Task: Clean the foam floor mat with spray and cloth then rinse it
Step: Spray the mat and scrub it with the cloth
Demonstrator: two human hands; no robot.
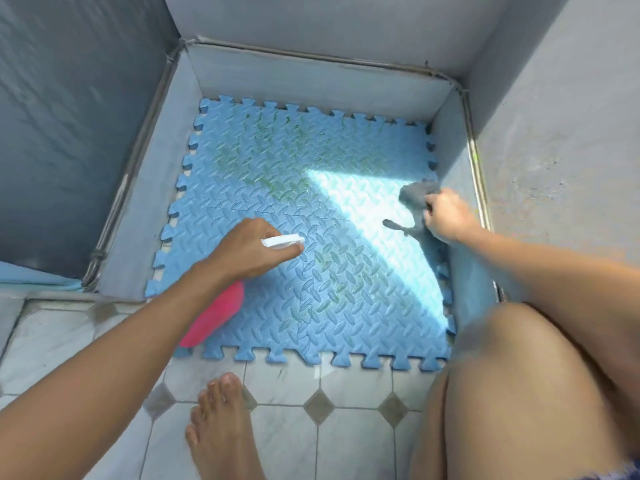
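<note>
Nearest, a bare foot [221, 424] on the tiled floor [291, 441], a bent knee [519, 386] to the right. Beyond them, the blue foam mat [298, 209] flat in a grey walled corner, its near edge over the tiles, greenish stains across the far half. Left hand [249, 249] wrapped around a pink spray bottle [213, 317], white nozzle pointing right above the mat. Right hand [446, 216] clutching a grey cloth [415, 197] at the mat's right edge.

Bare arms, bare legs, a bare foot [221, 431]; frayed blue shorts hem [620, 474] at one thigh.
</note>
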